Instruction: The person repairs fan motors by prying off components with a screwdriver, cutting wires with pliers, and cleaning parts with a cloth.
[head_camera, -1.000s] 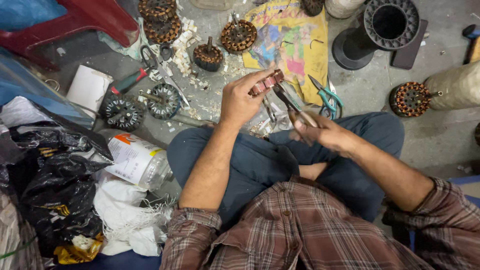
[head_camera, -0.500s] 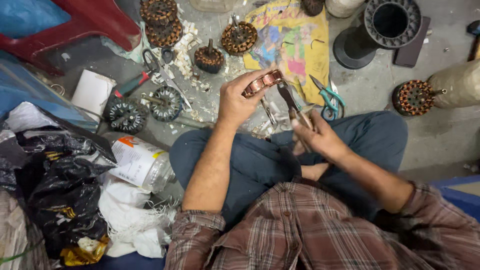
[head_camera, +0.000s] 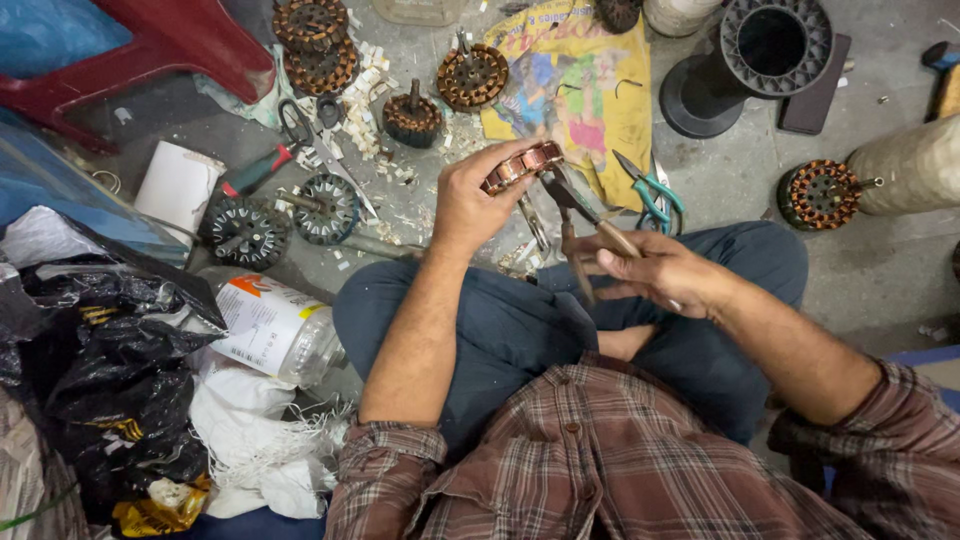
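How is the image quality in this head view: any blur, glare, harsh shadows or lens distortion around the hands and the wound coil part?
Head view: lighting is even and soft, with no harsh shadows on the floor. The left hand and copper-wound ring are sharp; the right hand and pliers are only slightly soft. Faint sheen on the plastic jar, no blown glare. Wide-angle stretching shows at the edges.

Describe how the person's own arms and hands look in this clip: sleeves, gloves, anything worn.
Both hands are bare, with no gloves: the left hand and the right hand. No ring, watch or bracelet can be made out. Both forearms are uncovered. The plaid shirt, checked in brownish red and grey, buttons down the front, and its sleeves are rolled up, bunched near the elbows.
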